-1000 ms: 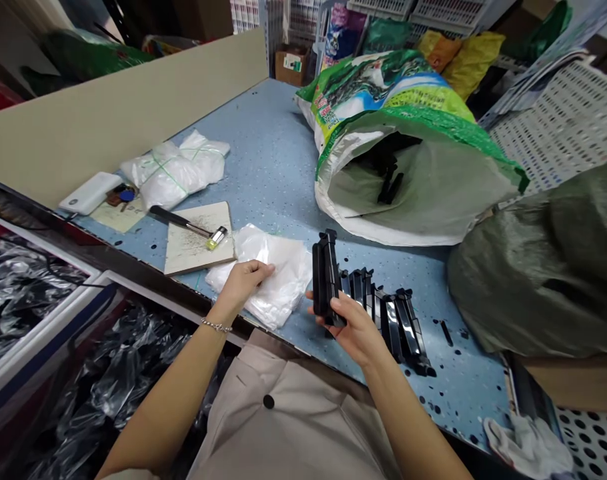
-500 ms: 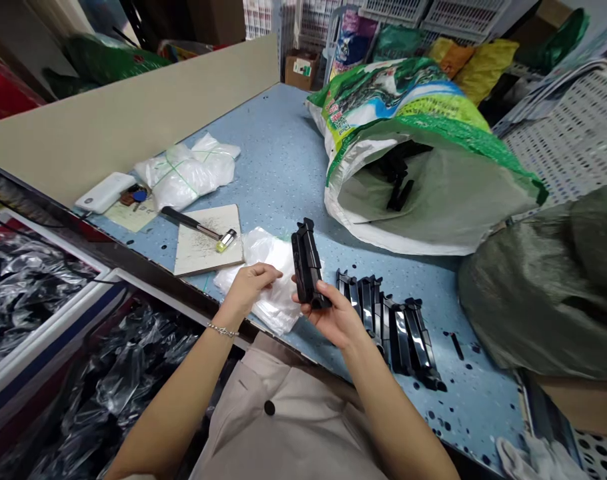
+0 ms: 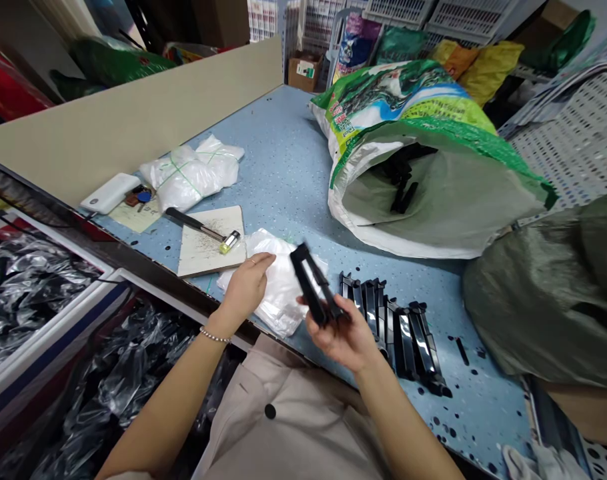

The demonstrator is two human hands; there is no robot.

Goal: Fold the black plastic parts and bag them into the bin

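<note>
My right hand grips a long, glossy black plastic part, held tilted above the table's front edge. Whether it is one piece or two together, I cannot tell. My left hand is over the left side of a stack of clear plastic bags, its fingers stretched out and nothing visible in them. Contact with the bags cannot be made out. To the right of my right hand, several similar black parts lie side by side in a row on the blue speckled table.
A hammer rests on a board at the left. Behind it lie a tied plastic bundle, keys and a white device. A large open sack holds black parts; a dark green bag bulges at the right.
The black part has turned in my right hand, which moved slightly right and down. My left hand has drawn back a little to the left, its fingers straighter. The view shifted slightly.
</note>
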